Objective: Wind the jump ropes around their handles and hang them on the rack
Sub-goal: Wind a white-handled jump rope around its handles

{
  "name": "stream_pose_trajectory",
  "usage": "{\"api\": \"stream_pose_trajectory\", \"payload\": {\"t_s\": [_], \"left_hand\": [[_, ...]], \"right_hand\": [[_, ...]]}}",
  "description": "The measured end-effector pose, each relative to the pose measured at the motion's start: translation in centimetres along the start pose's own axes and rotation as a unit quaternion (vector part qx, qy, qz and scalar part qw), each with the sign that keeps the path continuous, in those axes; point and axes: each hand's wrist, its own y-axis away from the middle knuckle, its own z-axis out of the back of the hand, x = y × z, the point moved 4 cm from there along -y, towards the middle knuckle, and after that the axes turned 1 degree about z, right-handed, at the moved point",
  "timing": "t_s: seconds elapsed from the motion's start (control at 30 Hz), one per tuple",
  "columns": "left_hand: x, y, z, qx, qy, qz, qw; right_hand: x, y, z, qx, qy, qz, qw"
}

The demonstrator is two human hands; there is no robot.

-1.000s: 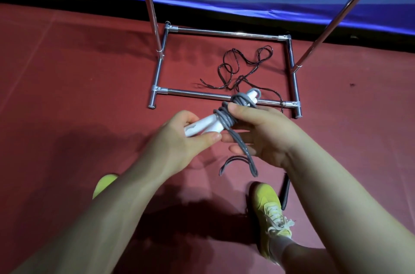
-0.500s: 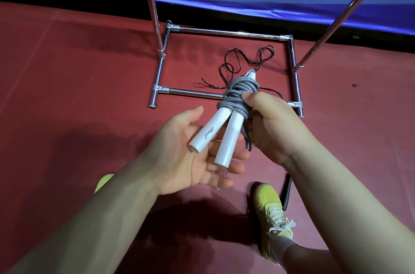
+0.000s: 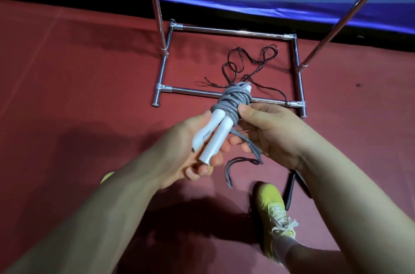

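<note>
— Red flooring [image 3: 67, 94] ran up to a blue padded wall, and the chrome rack [image 3: 224, 32] stood on it with only its base frame and two uprights in view. How far had the job got?

— Partway, I'd judge. The grey jump rope [image 3: 233, 99] was mostly coiled round the upper ends of its two white handles [image 3: 213, 136], held side by side above the floor, in front of the rack's near bar.

— And the hands?

— The left hand [image 3: 190, 150] cupped the lower ends of the handles, its fingers curled under them. The right hand [image 3: 269, 134] pinched the coil, thumb pressed on the wraps, other fingers behind.

— So that rope was finished?

— Not quite. A loose grey tail [image 3: 244, 161] hung below the right hand, unwound. It wanted tucking or a last turn or two, then hanging; the hanging bar was out of view.

— Anything else left?

— A thin black rope [image 3: 251, 64] lay tangled on the floor inside the rack's base, untouched. What looked like its black handle [image 3: 289, 188] lay beside the yellow shoe [image 3: 274, 213]. That one needed winding and hanging too.
</note>
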Motion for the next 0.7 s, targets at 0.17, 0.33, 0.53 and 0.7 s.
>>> {"api": "stream_pose_trajectory", "payload": {"t_s": [0.17, 0.33, 0.53, 0.7], "left_hand": [[0.2, -0.5, 0.1, -0.029, -0.009, 0.002, 1.0], [0.1, -0.9, 0.4, -0.067, -0.022, -0.007, 0.997], [0.2, -1.1, 1.0, -0.147, -0.141, -0.032, 0.978], [0.1, -1.4, 1.8, -0.202, -0.21, -0.077, 0.954]], "right_hand": [[0.1, 0.0, 0.3, -0.035, 0.061, -0.012, 0.997], [0.3, 0.1, 0.3, -0.1, 0.102, 0.023, 0.989], [0.3, -0.1, 0.1, -0.141, 0.13, 0.06, 0.98], [0.5, 0.4, -0.2, -0.117, 0.08, 0.052, 0.989]]}}
